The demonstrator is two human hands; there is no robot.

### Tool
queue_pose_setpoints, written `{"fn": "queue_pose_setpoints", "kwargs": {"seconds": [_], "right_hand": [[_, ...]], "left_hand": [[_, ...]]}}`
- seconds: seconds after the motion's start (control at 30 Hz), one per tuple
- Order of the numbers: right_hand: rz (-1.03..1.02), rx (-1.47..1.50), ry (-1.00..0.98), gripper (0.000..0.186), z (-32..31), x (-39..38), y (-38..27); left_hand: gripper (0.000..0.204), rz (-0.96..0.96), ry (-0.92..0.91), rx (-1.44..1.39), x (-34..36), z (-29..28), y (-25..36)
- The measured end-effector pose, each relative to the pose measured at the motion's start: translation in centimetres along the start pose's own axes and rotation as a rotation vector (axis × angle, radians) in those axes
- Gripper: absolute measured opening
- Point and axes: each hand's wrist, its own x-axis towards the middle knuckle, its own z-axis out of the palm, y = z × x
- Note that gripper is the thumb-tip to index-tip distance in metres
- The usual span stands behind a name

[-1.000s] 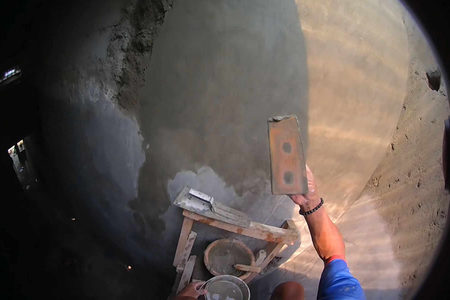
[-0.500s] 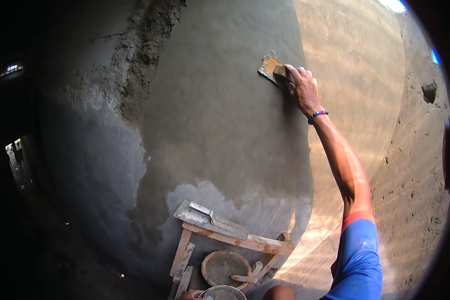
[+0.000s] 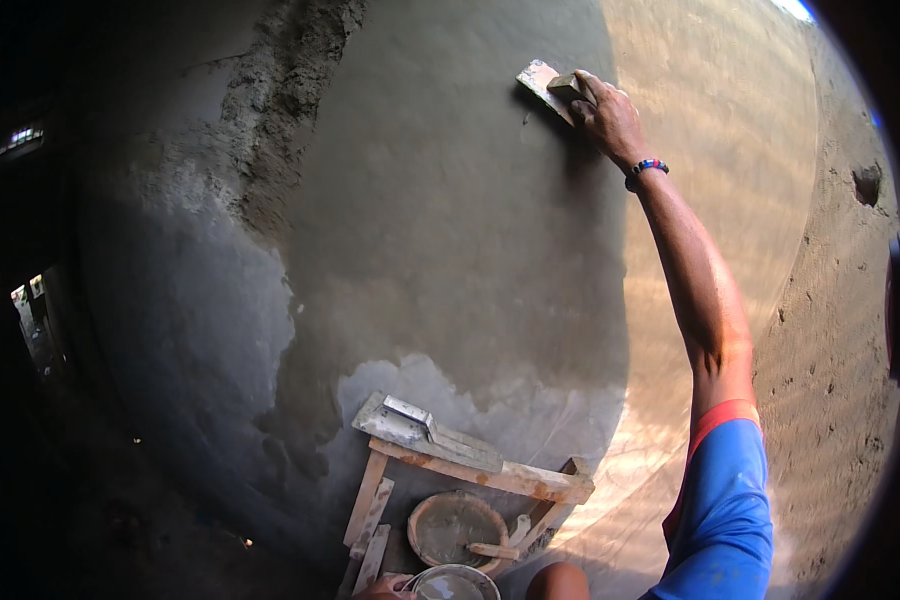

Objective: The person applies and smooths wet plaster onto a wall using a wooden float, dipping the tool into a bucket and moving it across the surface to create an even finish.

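High on the wall, my right hand (image 3: 612,118) is closed round the block handle of a small rectangular plastering float (image 3: 538,78). The float lies at or close to the damp grey plaster (image 3: 450,230), with a shadow below it; whether its whole face touches cannot be told. At the lower edge, my left hand (image 3: 382,588) is partly cut off, its fingers closed at the rim of a small bucket (image 3: 455,582) holding pale liquid. A steel trowel (image 3: 410,425) with a metal handle rests on a wooden frame (image 3: 490,475), away from both hands.
Beneath the frame's top bar sits a round basin (image 3: 450,530) of grey mix, with a wooden-handled tool (image 3: 492,550) across its rim. Sunlit, lighter plaster (image 3: 710,130) borders the damp patch at right. Rough mortar (image 3: 285,110) runs down the upper left. The wall's right part has a hole (image 3: 867,185).
My right hand and the float have moved up the wall. The float is tilted differently, and the view has shifted slightly. My left hand remains by the bucket.
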Motion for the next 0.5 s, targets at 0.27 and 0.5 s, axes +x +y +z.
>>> {"fn": "queue_pose_setpoints", "kwargs": {"seconds": [0.27, 0.5], "right_hand": [[-0.225, 0.274, -0.473, 0.047, 1.9, -18.3, -5.0], [0.340, 0.643, -0.431, 0.052, -5.2, -29.5, 1.4]], "left_hand": [[0.061, -0.007, -0.014, -0.016, -0.2, -0.2, -1.2], [0.066, -0.013, -0.017, -0.022, 1.4, -0.3, -5.8]]}}
